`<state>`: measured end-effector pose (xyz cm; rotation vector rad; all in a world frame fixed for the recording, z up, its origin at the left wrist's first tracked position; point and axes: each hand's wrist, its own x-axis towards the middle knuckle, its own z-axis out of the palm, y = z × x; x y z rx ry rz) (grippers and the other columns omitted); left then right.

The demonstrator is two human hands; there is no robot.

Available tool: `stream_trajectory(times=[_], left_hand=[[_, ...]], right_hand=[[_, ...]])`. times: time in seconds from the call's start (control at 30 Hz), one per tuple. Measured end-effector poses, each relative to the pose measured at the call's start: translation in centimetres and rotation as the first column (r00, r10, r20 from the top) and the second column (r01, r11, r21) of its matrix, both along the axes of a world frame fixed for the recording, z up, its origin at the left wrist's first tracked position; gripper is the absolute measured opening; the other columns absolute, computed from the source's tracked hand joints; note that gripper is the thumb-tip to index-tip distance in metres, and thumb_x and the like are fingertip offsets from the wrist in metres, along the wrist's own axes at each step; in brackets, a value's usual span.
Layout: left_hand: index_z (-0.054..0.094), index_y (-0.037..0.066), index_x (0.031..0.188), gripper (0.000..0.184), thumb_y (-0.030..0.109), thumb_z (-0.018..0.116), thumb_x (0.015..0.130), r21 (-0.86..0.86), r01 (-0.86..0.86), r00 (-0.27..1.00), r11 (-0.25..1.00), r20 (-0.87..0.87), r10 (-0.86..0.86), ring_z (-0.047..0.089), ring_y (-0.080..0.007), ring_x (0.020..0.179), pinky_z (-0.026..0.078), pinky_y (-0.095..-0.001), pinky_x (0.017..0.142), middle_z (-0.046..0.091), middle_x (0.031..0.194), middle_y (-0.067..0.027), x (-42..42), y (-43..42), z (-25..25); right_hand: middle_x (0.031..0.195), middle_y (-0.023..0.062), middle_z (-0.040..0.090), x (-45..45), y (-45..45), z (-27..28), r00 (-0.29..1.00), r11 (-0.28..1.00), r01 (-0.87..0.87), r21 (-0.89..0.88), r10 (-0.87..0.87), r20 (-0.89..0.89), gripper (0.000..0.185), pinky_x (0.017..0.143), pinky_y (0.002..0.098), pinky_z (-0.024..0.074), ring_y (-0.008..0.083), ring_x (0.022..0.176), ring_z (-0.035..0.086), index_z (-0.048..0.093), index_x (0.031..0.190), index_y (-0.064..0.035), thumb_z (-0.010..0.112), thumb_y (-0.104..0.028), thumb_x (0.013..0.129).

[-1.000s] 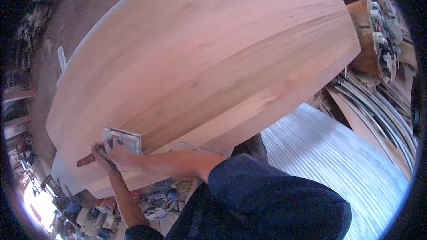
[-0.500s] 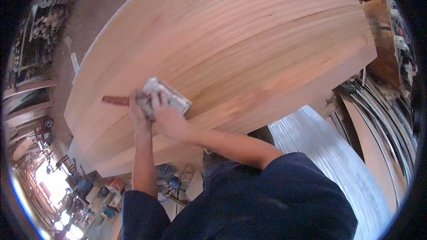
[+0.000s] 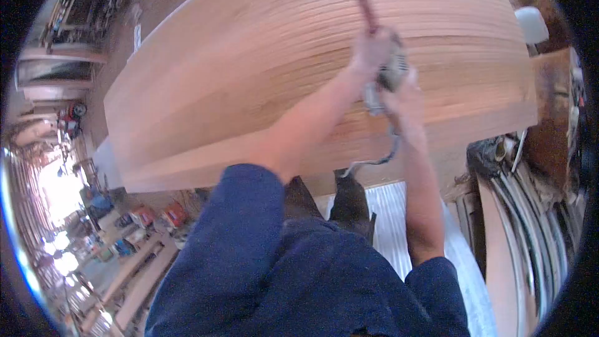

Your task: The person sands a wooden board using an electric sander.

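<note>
A large hull-like panel of pale wood strips (image 3: 262,81) lies in front of me. Over its right half, both hands grip a corded power tool that looks like a sander (image 3: 394,70), blurred by motion. My left hand (image 3: 372,50) is closed at its far end, beside a reddish-brown elongated piece (image 3: 365,9) sticking out away from me. My right hand (image 3: 402,95) is wrapped round the near end. A grey cord (image 3: 377,161) trails from the tool over the panel's near edge. The tool's underside is hidden.
Below the near edge lies a ribbed, whitish translucent sheet (image 3: 390,212). Long curved strips (image 3: 518,237) are stacked at right, near a white container (image 3: 531,25). Red boxes (image 3: 173,213) and planks (image 3: 134,268) occupy the floor at lower left.
Both hands have carried the tool from the panel's left part to its right and farther away. The tool has turned, its reddish-brown piece now pointing away from me. My view has shifted.
</note>
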<state>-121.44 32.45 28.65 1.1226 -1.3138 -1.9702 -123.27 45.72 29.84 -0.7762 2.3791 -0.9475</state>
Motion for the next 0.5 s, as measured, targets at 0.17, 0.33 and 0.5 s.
stream_trajectory(times=[0.17,0.33,0.5], left_hand=[[0.074,0.002,0.081,0.048,0.049,0.066,0.085,-0.057,0.237,0.954,0.97,0.2,-0.222,0.072,-0.0318,0.076,0.056,-0.0428,0.07,0.072,0.076,-0.0195,-6.4,8.1,-0.3],[0.073,0.003,0.083,0.039,0.041,0.07,0.084,-0.047,0.319,0.938,0.947,0.158,-0.308,0.073,-0.0311,0.077,0.056,-0.0431,0.07,0.072,0.076,-0.0173,-1.3,10.8,1.9],[0.072,-0.002,0.085,0.048,0.046,0.069,0.086,-0.226,0.243,0.944,0.943,0.279,-0.176,0.073,-0.0327,0.078,0.055,-0.0436,0.07,0.07,0.074,-0.0212,11.3,7.8,1.4]], right_hand=[[0.081,0.0046,0.066,-4.6,8.4,1.3,0.939,0.987,0.159,0.009,-0.154,0.307,0.029,0.051,0.0293,0.0476,0.0128,0.061,0.06,0.061,0.112,-0.0018,0.07,-0.017,0.09],[0.08,0.0056,0.066,1.2,10.7,2.8,0.947,0.98,0.197,0.017,-0.195,0.255,0.029,0.05,0.0289,0.047,0.0127,0.058,0.059,0.061,0.11,-0.0017,0.072,-0.02,0.091],[0.092,0.0171,0.072,11.3,9.0,1.9,0.965,0.998,-0.049,0.032,0.039,0.259,0.049,0.062,0.0393,0.0533,0.0232,0.066,0.069,0.063,0.116,0.0008,0.07,-0.04,0.09]])
